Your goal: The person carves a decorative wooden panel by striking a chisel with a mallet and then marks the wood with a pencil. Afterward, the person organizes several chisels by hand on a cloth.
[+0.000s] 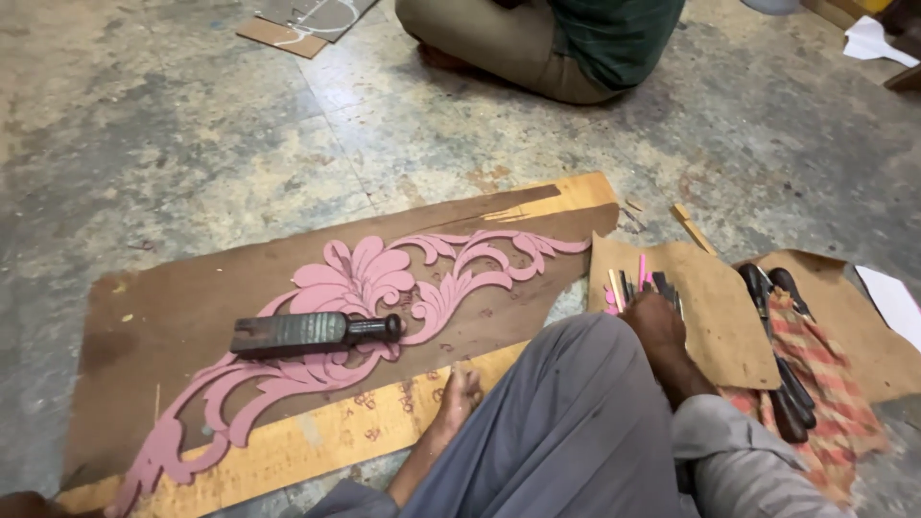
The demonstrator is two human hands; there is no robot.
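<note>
My right hand (658, 321) reaches past my raised knee in grey trousers (576, 412) into a bundle of thin tools with pink and black handles (635, 284). The bundle lies at the edge of a brown cardboard sheet (715, 307). The fingers are hidden among the tools, so a grip does not show. My left hand is out of view. What looks like my bare foot (459, 391) rests on the front edge of a long wooden board (317, 436). On the board lies a pink carved floral scroll (355, 278), and a dark wooden mallet (307, 332) lies across it.
Several dark-handled chisels (782, 384) lie on a red checked cloth (825, 384) at the right. Another person (547, 43) sits on the stained concrete floor at the top. Cardboard scraps (297, 24) lie at the top left, and white paper (892, 302) at the right edge.
</note>
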